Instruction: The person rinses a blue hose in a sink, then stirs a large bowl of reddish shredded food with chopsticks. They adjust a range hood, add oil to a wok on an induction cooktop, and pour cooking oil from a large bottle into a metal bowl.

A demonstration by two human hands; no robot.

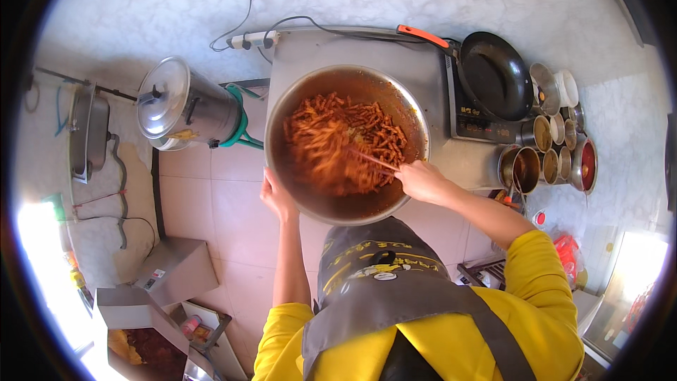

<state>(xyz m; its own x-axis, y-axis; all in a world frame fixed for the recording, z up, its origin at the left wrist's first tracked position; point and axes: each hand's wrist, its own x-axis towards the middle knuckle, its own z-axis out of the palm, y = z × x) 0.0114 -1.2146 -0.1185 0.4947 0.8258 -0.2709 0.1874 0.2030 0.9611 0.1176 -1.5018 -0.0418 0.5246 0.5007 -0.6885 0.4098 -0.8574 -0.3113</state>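
In front of me is a large stainless steel mixing bowl (349, 214), resting at least partly on a metal table. It holds a heap of reddish-brown, spice-coated food strips (378, 135), which look blurred on the left side. My left hand (278, 196) grips the bowl's rim at its lower left. With my right hand (423, 182) I hold a pair of thin sticks, apparently chopsticks (373, 159), whose tips reach into the strips. A paler yellowish patch of seasoning shows near the middle of the food.
Right of the bowl, a black frying pan (494, 76) sits on an induction cooker (478, 128). Beyond it stand several metal pots, including one with a ladle (521, 169). At left is a lidded steel boiler (203, 106) on a green stand. A power strip (254, 40) lies behind the table.
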